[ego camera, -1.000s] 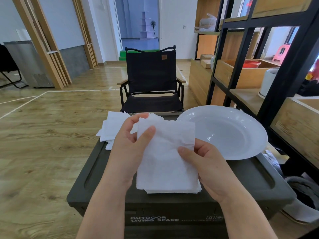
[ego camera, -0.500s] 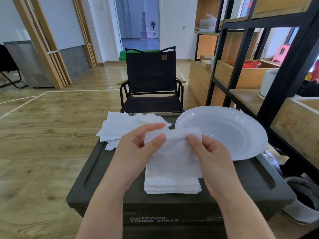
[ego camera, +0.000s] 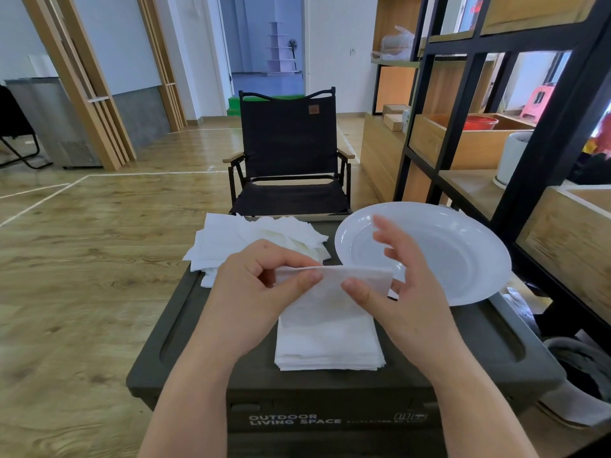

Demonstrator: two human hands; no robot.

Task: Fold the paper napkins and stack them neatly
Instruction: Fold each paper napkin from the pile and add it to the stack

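Nearest us, on the dark bench (ego camera: 205,355), we see the stack of folded napkins (ego camera: 329,345) lying flat near the front edge, its layers showing along the near side. Just above the stack's far end we hold a single napkin (ego camera: 340,280) by its folded upper edge, which runs level between our two hands while the rest of it hangs down to the stack. Our left hand (ego camera: 254,292) pinches the napkin's left end, thumb at the front and the curled fingers (ego camera: 284,256) closed behind the fold. Our right hand (ego camera: 403,292) takes the right part: its thumb presses the front face near the middle, and we cannot tell which fingers back it from behind, while the upper fingers are spread wide and raised off the paper. Beyond the left hand, at the bench's far left corner, lies the loose pile of unfolded napkins (ego camera: 231,239), some hanging over the edge. To the right of that pile sits a white plate (ego camera: 463,256), partly behind our right hand. Farther off stands a black folding chair (ego camera: 287,160) on the wooden floor.
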